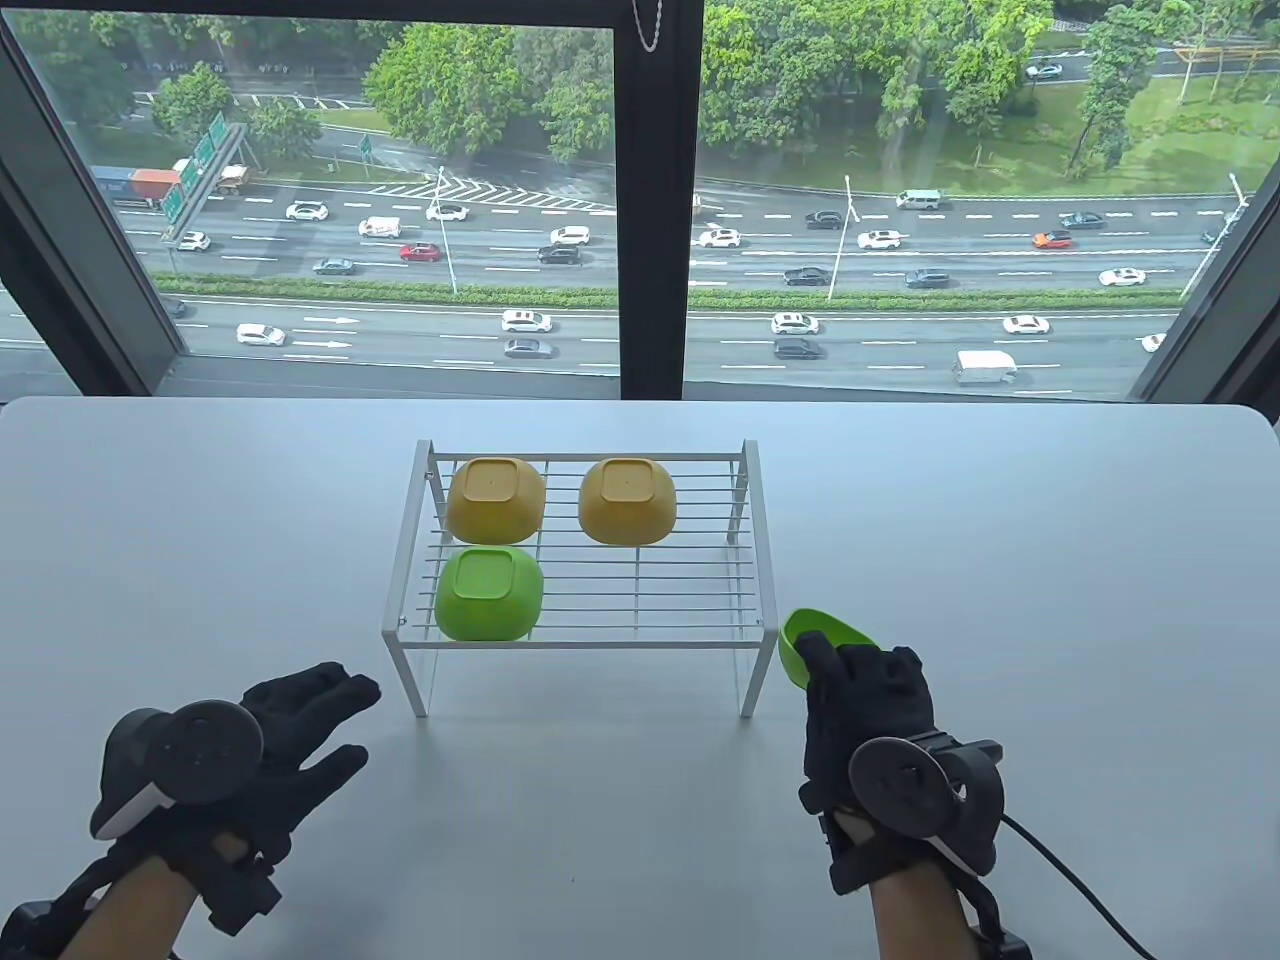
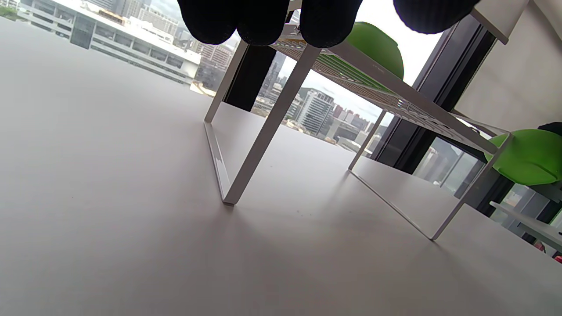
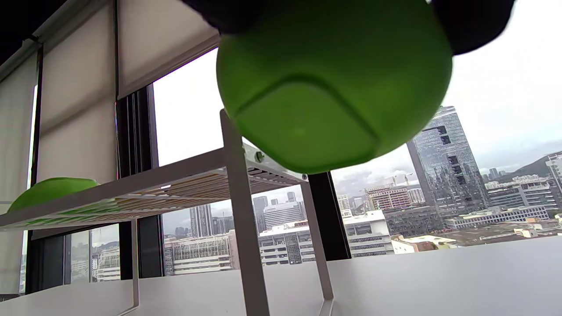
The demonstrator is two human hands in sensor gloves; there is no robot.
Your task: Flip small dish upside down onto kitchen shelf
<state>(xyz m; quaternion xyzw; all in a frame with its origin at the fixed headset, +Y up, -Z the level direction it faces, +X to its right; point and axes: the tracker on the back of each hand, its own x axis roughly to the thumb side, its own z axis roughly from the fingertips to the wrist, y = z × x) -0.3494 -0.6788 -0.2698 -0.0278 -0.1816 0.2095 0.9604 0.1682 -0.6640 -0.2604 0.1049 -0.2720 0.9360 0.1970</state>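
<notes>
My right hand (image 1: 860, 690) grips a small green dish (image 1: 815, 640) by its near rim and holds it above the table, just right of the white wire shelf (image 1: 590, 640). The dish's opening faces up and away; its base fills the top of the right wrist view (image 3: 325, 87). It also shows at the right edge of the left wrist view (image 2: 529, 156). My left hand (image 1: 300, 720) is open, fingers spread, low over the table in front of the shelf's left leg. Its fingertips (image 2: 259, 22) hang at the top of the left wrist view.
On the shelf lie two yellow dishes (image 1: 495, 498) (image 1: 628, 500) upside down at the back and a green dish (image 1: 490, 593) upside down at the front left. The shelf's front right part (image 1: 670, 595) is bare wire. The white table (image 1: 1000, 560) ends at a window.
</notes>
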